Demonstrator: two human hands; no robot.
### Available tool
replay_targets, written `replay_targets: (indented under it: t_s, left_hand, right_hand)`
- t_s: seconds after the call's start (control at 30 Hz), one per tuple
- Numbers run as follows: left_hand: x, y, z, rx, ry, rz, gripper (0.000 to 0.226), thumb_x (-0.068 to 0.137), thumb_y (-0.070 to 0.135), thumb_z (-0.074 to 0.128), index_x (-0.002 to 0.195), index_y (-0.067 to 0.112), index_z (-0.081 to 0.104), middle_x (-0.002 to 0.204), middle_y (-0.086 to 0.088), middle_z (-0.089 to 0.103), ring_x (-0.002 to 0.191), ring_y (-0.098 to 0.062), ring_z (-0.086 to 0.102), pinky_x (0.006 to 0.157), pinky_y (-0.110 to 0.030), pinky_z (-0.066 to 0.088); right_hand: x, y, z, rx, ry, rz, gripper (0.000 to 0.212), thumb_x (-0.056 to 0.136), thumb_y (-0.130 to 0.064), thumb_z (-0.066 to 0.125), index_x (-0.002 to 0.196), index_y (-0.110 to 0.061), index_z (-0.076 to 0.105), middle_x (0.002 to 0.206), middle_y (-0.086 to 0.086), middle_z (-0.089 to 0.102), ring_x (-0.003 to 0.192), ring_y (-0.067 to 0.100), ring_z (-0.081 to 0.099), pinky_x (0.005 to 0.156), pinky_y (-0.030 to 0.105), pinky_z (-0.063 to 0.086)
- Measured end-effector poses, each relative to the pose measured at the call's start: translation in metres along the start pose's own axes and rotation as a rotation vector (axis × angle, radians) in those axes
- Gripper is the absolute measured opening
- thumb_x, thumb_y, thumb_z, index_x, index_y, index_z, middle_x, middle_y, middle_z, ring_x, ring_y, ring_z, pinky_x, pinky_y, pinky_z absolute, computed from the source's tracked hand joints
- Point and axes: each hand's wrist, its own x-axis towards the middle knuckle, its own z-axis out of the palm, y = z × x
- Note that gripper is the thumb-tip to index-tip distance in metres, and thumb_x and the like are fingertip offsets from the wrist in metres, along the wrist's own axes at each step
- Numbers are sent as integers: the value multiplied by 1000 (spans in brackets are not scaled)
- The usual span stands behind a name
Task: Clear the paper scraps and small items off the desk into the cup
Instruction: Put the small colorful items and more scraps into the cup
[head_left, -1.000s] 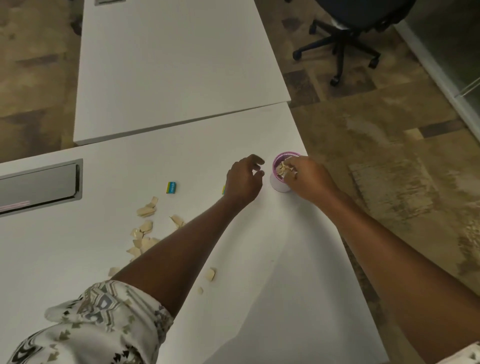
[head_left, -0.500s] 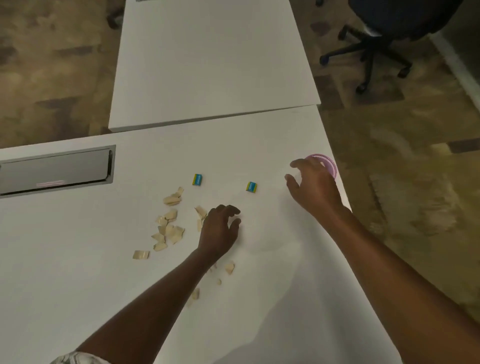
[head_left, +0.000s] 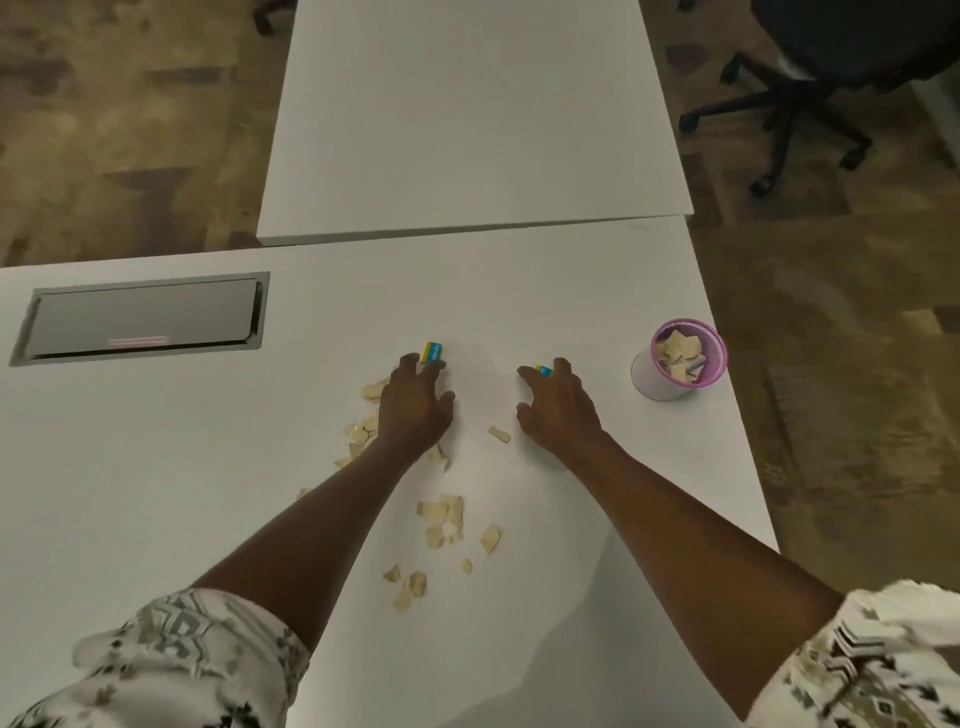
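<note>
Two hands work the desk (head_left: 156, 467) at once: the left hand (head_left: 413, 405) has loosely spread fingers reaching onto one eraser (head_left: 434, 352), the right hand (head_left: 558, 410) likewise over another eraser (head_left: 544, 370) (neither yet gripped, as far as I can tell). Scraps (head_left: 444, 514) lie between the forearms and under the left wrist. Next, I judge, each must pinch and carry right to the cup (head_left: 680, 358), part-filled, near the edge.

Scraps (head_left: 441, 514) mid-desk (head_left: 156, 467), cup (head_left: 675, 364) right (near the edge)

White patterned short sleeves (head_left: 171, 660), bare forearms.
</note>
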Motion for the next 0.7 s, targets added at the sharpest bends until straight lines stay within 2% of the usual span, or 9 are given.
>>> replay_targets:
  t_s: [0.13,0.23,0.3,0.4,0.5,0.57,0.7]
  left_hand:
    - [29,-3,-4,28,-32,-22,55,93,23,55,146,19,43,155,-17,30,134,-38,41,106,-47,41]
    - [44,-4,-4,51,-63,-23,56,90,11,50,145,21,42,153,-14,33,132,-36,41,103,-46,43]
    - [50,-4,-4,101,-66,11,55,87,3,46,140,18,47,142,-14,41,124,-38,44,95,-45,48]
    - [52,-5,-2,153,-40,61,34,83,-5,43,113,6,56,114,-16,49,104,-38,49,79,-46,53]
    - [50,-3,2,90,-13,45,23,85,-3,45,104,3,56,106,-15,48,95,-36,51,77,-47,54]
    - [46,0,5,-13,-2,7,24,84,1,51,107,6,58,107,-14,49,92,-34,54,80,-44,54]
    - [33,15,9,-203,-29,-44,35,84,8,62,119,15,59,114,-10,51,94,-29,59,76,-33,49]
  right_hand:
    - [12,-3,4,-80,24,13,34,87,-2,47,117,-15,53,121,13,39,104,34,50,72,32,39]
    - [16,0,7,-111,45,-10,30,88,4,41,111,-10,54,120,13,42,102,33,48,71,32,38]
    - [17,4,10,-166,70,-52,31,87,8,40,109,-8,54,118,14,45,101,33,49,68,31,38]
    - [14,10,13,-249,75,-122,34,85,9,43,111,-10,53,114,12,48,97,29,51,64,29,34]
    - [10,21,17,-162,100,-132,29,87,7,43,108,-8,57,108,12,51,92,30,53,64,31,40]
    - [7,26,15,-1,120,-106,26,88,2,46,107,-8,60,105,13,53,91,34,54,70,35,47]
    - [-4,31,4,157,168,-69,28,88,-6,58,115,-12,60,109,12,57,95,33,59,80,36,48]
